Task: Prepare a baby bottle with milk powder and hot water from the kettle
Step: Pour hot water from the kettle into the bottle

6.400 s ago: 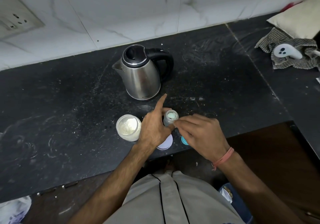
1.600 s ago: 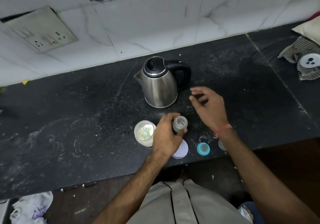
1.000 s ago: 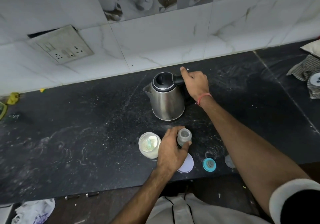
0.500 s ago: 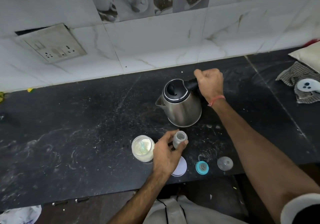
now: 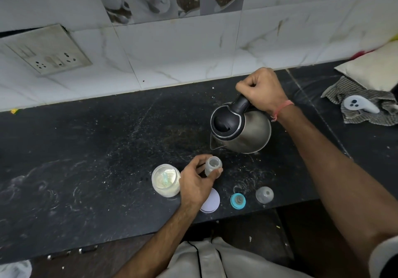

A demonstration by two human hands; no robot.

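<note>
A small clear baby bottle stands upright and uncapped on the black counter. My left hand grips it from the left. My right hand is closed on the black handle of a steel kettle, which is lifted and tilted, its spout pointing down-left just above and right of the bottle's mouth. No water stream is visible. An open jar of milk powder with a scoop inside sits left of my left hand.
A white jar lid, a teal bottle ring with teat and a clear bottle cap lie near the counter's front edge. At the far right are a checked cloth with a white controller on it, and a pillow.
My right hand reached for the kettle handle, closed on it, then lifted and tipped the kettle toward the bottle. My left hand kept its hold on the bottle.
</note>
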